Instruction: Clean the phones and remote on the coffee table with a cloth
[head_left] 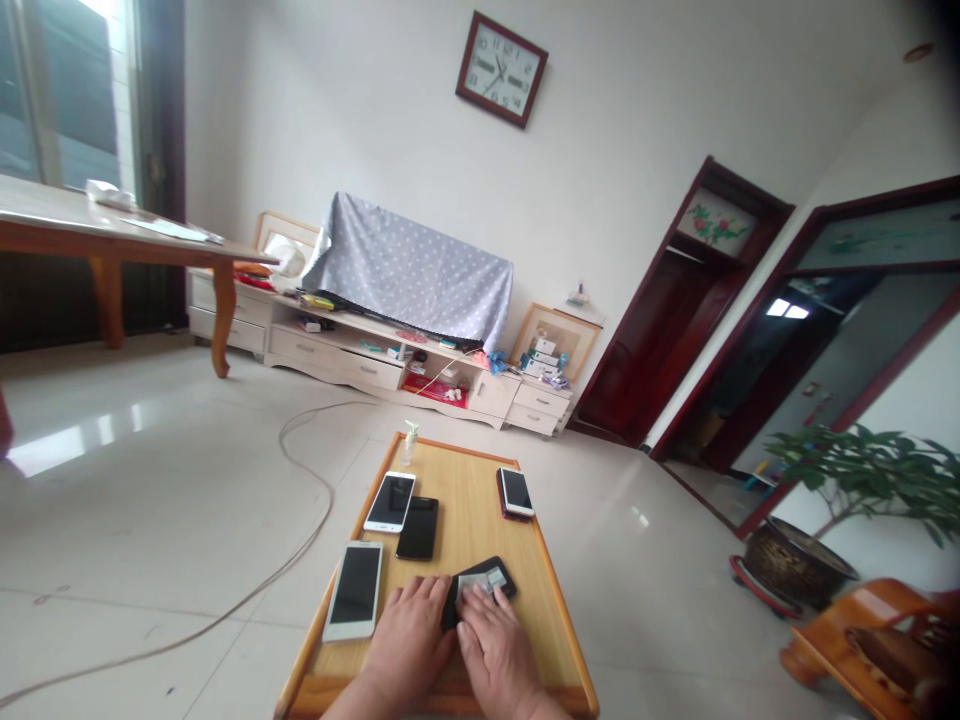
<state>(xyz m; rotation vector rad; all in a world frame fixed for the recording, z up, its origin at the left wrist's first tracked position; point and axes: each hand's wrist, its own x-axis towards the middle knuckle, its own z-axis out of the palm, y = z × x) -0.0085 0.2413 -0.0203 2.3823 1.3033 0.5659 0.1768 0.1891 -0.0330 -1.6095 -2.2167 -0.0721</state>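
Note:
A black phone [504,572] lies aslant near the close end of the small wooden table, its back side up, with a grey and white patch on it. My right hand [495,635] rests over this phone, fingers flat on the grey patch and covering part of it. Against the phone's left edge my left hand [409,625] is closed, fingertips together; what lies beneath them is hidden. Beside my left hand is a white phone [356,590], screen up. Farther off, another white phone [390,502] overlaps a black phone [418,528].
On the wooden table [480,480], a white phone [517,492] on a dark red case sits at the far right, and a clear pump bottle [409,443] at the far left corner. A cable [330,490] runs across the floor. A potted plant [799,555] stands right.

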